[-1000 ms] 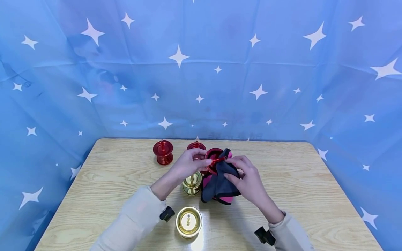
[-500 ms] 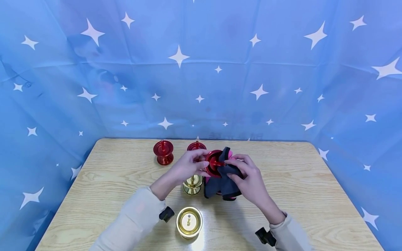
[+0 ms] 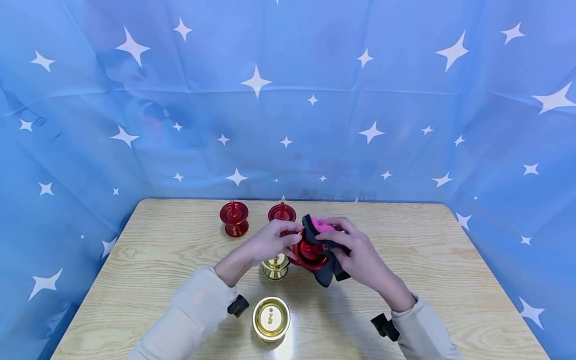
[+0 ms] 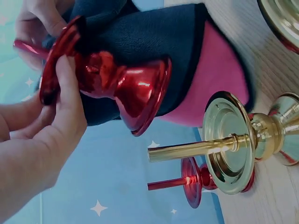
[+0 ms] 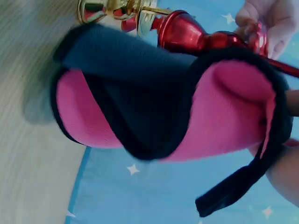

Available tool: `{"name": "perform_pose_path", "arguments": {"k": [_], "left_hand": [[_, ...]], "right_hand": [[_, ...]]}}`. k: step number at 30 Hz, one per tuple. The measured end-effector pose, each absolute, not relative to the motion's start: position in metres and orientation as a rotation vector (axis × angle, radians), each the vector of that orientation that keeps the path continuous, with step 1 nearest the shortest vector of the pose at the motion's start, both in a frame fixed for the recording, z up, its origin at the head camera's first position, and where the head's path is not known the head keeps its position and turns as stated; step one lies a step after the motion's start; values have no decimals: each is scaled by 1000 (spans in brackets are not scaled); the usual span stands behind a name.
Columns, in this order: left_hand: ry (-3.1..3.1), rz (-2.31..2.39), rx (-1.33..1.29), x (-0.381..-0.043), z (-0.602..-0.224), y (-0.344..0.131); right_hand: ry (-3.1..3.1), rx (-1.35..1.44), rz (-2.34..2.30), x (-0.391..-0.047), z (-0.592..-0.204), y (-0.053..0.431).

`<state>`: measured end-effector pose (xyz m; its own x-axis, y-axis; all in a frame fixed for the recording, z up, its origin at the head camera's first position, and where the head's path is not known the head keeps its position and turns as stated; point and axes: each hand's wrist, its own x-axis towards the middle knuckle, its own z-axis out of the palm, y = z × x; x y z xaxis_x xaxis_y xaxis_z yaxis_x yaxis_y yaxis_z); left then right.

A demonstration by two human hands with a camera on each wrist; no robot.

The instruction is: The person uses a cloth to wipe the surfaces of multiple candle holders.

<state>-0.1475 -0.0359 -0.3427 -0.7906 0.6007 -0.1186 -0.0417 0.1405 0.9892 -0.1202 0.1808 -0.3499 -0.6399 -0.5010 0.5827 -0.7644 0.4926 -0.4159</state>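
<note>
Holding one red holder (image 4: 103, 79) tilted off the table (image 3: 427, 280), mid-scene: left hand (image 3: 272, 243) clamped on it, right hand (image 3: 360, 252) clamped on black-and-pink cloth (image 5: 140, 116) to its right. Short gold holder (image 3: 271, 320) near, tall gold holder (image 3: 275, 272) just left, other red holders (image 3: 234, 215) farther left.

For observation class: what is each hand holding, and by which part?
Left hand: red stand, by its dish rim. Right hand: dark-and-pink cloth, by one end.

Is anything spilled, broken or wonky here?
Nothing looks spilled or broken. Only the red holder in the left hand tilts, probably just from being held; the gold holders stand upright.
</note>
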Motion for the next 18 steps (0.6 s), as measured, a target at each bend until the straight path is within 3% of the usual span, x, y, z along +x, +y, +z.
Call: {"name": "perform_pose_path", "arguments": {"k": [11, 18], "left_hand": [[1844, 2062, 269, -155, -328, -45], [1745, 2136, 280, -153, -322, -40]], "right_hand": [[-2305, 784, 1204, -115, -352, 197], [-2293, 865, 1275, -115, -361, 189]]}}
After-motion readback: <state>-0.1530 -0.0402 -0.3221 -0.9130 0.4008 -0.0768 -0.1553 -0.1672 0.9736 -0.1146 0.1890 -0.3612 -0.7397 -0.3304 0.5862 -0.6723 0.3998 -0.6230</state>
